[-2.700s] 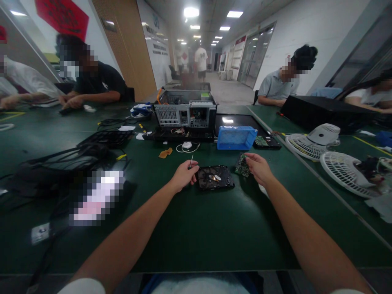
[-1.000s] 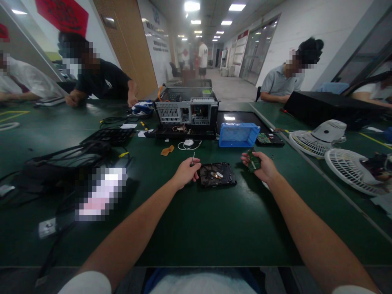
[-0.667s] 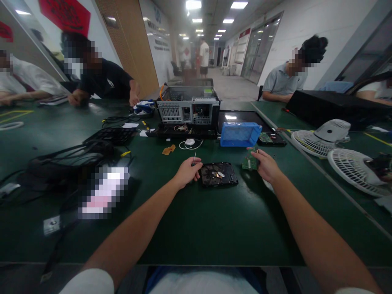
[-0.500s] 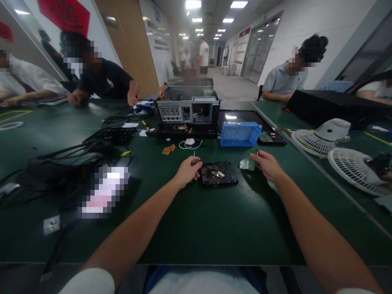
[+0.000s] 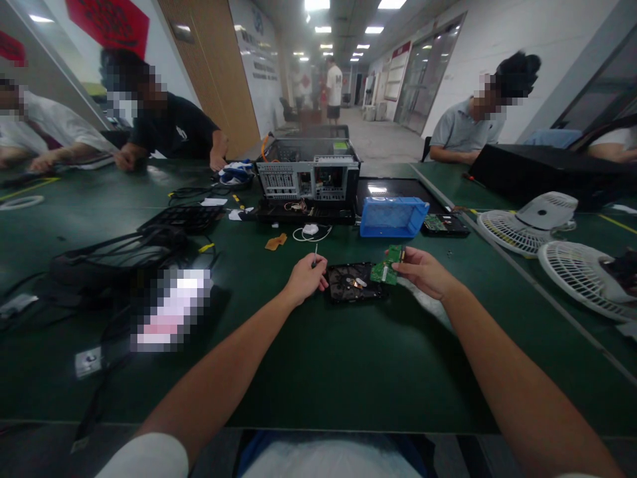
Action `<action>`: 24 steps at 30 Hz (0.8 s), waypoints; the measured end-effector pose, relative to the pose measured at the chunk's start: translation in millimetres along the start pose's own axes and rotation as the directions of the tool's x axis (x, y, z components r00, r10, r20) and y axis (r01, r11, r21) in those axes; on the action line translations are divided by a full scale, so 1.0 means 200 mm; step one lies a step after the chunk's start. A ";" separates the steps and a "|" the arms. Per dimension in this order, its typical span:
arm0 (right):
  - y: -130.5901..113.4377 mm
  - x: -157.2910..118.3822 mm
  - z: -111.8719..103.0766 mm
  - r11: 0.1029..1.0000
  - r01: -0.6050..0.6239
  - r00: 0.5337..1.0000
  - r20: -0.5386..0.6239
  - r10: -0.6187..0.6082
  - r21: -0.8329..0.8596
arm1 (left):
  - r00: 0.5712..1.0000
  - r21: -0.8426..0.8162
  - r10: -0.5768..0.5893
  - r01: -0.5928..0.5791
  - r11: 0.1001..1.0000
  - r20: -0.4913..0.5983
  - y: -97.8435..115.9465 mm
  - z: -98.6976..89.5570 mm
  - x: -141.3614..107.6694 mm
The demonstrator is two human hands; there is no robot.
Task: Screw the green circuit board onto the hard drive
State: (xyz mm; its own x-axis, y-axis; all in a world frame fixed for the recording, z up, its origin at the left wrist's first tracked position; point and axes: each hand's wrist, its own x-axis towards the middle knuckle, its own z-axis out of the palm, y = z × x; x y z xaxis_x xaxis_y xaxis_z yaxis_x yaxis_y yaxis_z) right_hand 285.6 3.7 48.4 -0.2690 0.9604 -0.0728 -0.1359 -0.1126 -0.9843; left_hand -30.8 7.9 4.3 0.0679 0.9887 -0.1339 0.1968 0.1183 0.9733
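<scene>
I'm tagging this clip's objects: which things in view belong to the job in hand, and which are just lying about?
Seemingly in the work:
green circuit board, in the right hand
thin-shafted tool, in the left hand
black flat unit, between the hands

Apparently just lying about:
blue bin
open computer case
white fan parts
white cable
orange scraps

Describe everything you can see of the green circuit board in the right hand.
The green circuit board is thin and irregular in outline, with a section rising at its upper right and a small pale strip on its face. Finer parts are too small to make out. The right hand grips it by its right side, thumb and fingers on it. In view it overlaps the right end of the black casing on the table; whether the two touch cannot be told.
</scene>
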 end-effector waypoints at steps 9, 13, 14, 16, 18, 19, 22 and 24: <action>0.02 -0.02 0.06 0.997 -0.041 0.981 0.187 0.054 -0.073 | 1.000 -0.031 0.008 -0.008 0.999 0.007 -0.02 0.01 0.02; 0.02 -0.01 0.05 0.997 -0.045 0.980 0.189 0.057 -0.068 | 1.000 -0.012 0.009 -0.009 1.000 0.017 -0.02 0.00 0.01; 0.02 -0.01 0.05 0.997 -0.047 0.980 0.192 0.059 -0.067 | 1.000 -0.011 0.007 -0.007 1.000 0.015 -0.01 0.00 0.01; 0.03 -0.01 0.05 0.997 -0.050 0.978 0.199 0.061 -0.063 | 1.000 -0.010 0.003 -0.003 1.000 0.008 -0.01 0.00 0.01; 0.03 -0.01 0.05 0.997 -0.053 0.977 0.203 0.064 -0.060 | 1.000 -0.011 0.001 -0.001 1.000 0.005 0.00 0.00 0.00; 0.03 -0.01 0.05 0.997 -0.053 0.977 0.202 0.064 -0.060 | 1.000 -0.014 0.002 -0.002 1.000 0.008 0.00 0.00 0.00; 0.03 -0.01 0.05 0.997 -0.044 0.978 0.202 0.055 -0.057 | 1.000 -0.022 -0.003 0.003 1.000 0.015 0.01 0.01 0.00; 0.03 -0.02 0.05 0.998 -0.039 0.977 0.205 0.049 -0.050 | 1.000 -0.020 -0.015 0.015 1.000 0.013 0.01 0.00 0.00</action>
State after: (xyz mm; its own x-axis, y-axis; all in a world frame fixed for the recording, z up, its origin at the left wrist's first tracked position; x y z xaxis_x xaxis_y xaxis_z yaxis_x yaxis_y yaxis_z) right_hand 276.4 -2.5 45.2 -0.4653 0.8810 -0.0862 -0.0774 -0.1376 -0.9875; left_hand -29.7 7.4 6.6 0.0772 0.9855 -0.1510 0.1777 0.1354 0.9747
